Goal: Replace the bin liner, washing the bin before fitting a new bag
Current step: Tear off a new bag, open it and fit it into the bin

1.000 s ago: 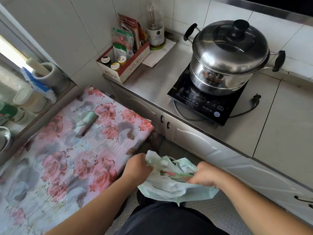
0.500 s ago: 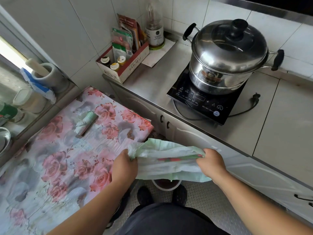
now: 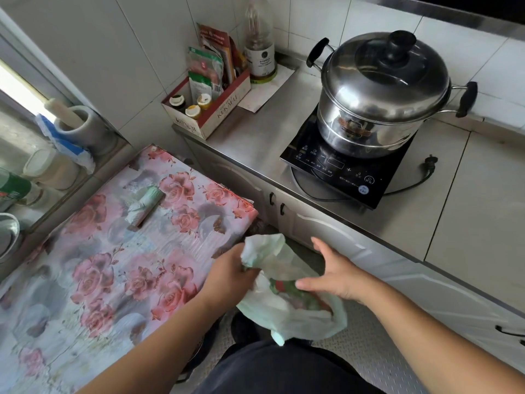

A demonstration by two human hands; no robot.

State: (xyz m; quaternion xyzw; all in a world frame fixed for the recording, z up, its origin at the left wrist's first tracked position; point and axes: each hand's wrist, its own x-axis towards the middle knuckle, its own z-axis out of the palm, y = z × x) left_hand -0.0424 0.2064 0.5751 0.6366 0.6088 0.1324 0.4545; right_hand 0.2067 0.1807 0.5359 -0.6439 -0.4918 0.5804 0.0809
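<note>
Bin liner [image 3: 287,305], pale green and holding scraps, is hanging at the lower centre of the frame, and we are gripping its gathered top in our left hand [image 3: 231,275] while our right hand [image 3: 336,275] is hovering beside it with fingers spread, gripping nothing. We are judging that this is the used bag being bunched shut, so we are wanting the right hand to be pinching the loose rim together, keeping the mouth upward, before carrying it off; the fresh roll [image 3: 145,204] is lying on the floral cloth [image 3: 93,280] at left.
</note>
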